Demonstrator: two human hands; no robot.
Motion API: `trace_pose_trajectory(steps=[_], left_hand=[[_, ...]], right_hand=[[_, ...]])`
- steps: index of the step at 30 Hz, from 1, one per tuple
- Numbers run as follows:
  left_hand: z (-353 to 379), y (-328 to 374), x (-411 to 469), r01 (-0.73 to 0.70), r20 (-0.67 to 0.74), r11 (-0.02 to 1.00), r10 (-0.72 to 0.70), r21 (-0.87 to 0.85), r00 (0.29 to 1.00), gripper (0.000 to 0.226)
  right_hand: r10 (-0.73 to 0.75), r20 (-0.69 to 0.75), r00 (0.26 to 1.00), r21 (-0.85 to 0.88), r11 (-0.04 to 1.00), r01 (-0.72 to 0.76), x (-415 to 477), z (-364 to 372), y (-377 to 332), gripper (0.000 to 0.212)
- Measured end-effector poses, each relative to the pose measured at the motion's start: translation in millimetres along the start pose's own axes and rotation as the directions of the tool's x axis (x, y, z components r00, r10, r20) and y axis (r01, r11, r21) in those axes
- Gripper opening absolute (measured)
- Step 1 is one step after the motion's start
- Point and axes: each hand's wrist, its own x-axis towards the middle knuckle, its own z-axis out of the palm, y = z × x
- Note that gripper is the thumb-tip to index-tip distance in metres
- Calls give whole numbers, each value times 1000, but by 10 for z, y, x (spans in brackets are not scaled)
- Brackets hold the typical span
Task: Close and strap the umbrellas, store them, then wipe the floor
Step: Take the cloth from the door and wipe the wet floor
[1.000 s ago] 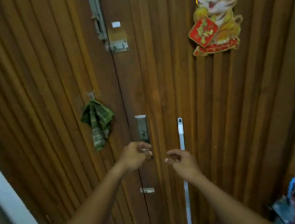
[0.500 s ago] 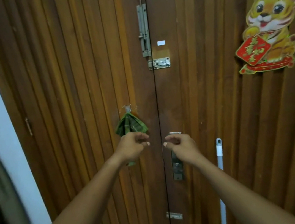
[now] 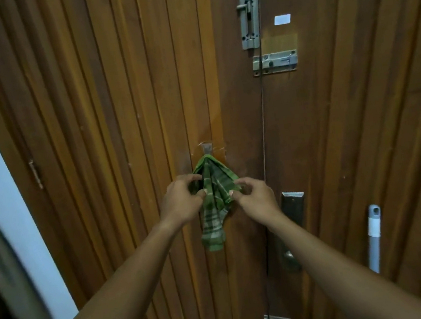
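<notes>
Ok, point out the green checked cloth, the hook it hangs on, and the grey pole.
green checked cloth (image 3: pixel 212 232): head view, its hanging lower end.
hook (image 3: pixel 207 148): head view, its plate on the door.
grey pole (image 3: pixel 374 253): head view, the shaft below the white band.

The wooden door (image 3: pixel 119 117) carries a small hook (image 3: pixel 207 148), and a green checked cloth (image 3: pixel 214 227) hangs from it. Higher up are two metal bolts (image 3: pixel 248 9) and a white label (image 3: pixel 282 19). A lock plate (image 3: pixel 293 207) sits to the lower right, and a grey pole (image 3: pixel 374 237) stands close against the wood.
</notes>
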Motion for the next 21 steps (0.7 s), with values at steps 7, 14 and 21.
trace_pose_trajectory(steps=[7, 14, 21], left_hand=[[131, -494, 601, -99, -13, 986, 98, -133, 995, 50], [273, -719, 892, -171, 70, 948, 196, -270, 978, 15], [63, -304, 962, -109, 157, 830, 230, -547, 960, 58]], right_hand=[[91, -227, 970, -47, 993, -104, 384, 522, -163, 53], [98, -371, 923, -156, 974, -165, 562, 857, -252, 22], [5, -488, 873, -143, 986, -86, 439, 291, -546, 10]])
